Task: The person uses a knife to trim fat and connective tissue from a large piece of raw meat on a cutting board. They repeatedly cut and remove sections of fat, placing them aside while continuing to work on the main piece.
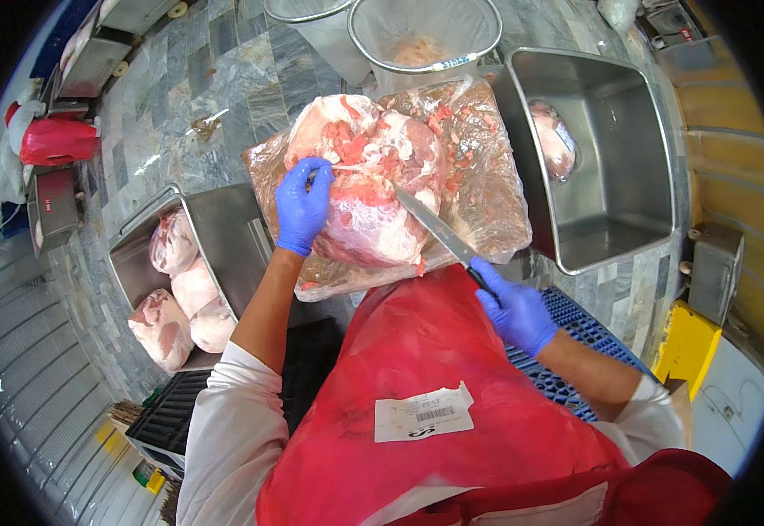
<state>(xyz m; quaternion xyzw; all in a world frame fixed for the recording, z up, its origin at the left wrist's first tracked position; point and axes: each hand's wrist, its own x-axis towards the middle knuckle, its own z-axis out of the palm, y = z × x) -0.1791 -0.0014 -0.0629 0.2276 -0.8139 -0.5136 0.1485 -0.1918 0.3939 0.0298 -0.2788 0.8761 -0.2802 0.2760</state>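
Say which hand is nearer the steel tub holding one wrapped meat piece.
Right. The right hand, gripping the knife, is just short of the steel tub; the left hand is farther away, at the left edge of the meat cut.

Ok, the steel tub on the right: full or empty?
Neither, but nearly empty: in the steel tub, a single piece of meat shows, near its left wall.

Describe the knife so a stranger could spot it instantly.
Find the big red apron; just beyond it sits raw meat on a plastic-covered surface. The blue-gloved right hand grips the knife, its tip toward the meat. Its long, straight grey blade stands out against the rounded pink flesh.
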